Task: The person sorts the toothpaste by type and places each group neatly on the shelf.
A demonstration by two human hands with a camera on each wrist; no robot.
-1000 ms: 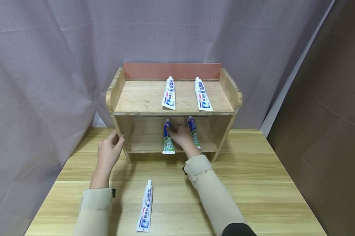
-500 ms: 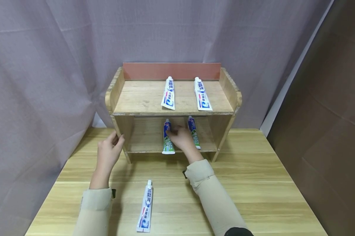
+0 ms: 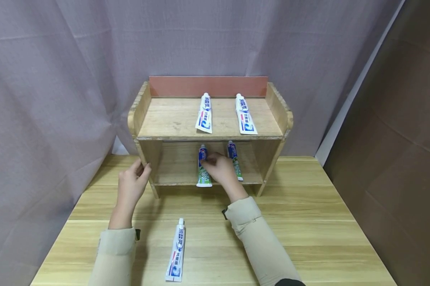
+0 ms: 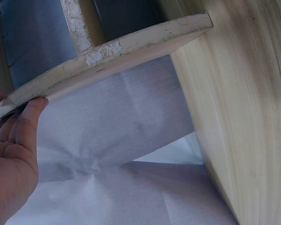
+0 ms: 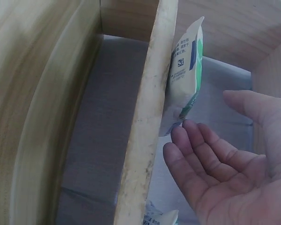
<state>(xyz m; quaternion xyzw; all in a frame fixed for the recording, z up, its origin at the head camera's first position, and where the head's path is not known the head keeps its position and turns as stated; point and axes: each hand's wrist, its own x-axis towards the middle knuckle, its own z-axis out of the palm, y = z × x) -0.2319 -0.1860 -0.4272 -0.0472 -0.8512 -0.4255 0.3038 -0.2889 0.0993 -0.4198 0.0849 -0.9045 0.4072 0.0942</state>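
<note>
My left hand (image 3: 132, 178) grips the front edge of the left side panel (image 4: 42, 84) of a small wooden shelf unit (image 3: 211, 137), thumb and fingers on either side. On its lower shelf lie two blue and green toothpaste tubes, a left one (image 3: 203, 174) and a right one (image 3: 235, 159). Between them is my right hand (image 3: 222, 169). In the right wrist view its fingers are loosely bent, with the thumb apart, and the fingertips are right beside the left tube (image 5: 185, 70). Nothing is held there. Whether a fingertip touches the tube, I cannot tell.
Two white and blue toothpaste tubes lie on the top shelf, one in the middle (image 3: 204, 113) and one to the right (image 3: 246, 114). A third white tube (image 3: 176, 252) lies on the wooden table (image 3: 308, 222) in front. Grey cloth (image 3: 215, 39) hangs behind.
My right hand and forearm have shifted slightly back toward me. The left hand stays on the panel, and the tubes keep their places.
</note>
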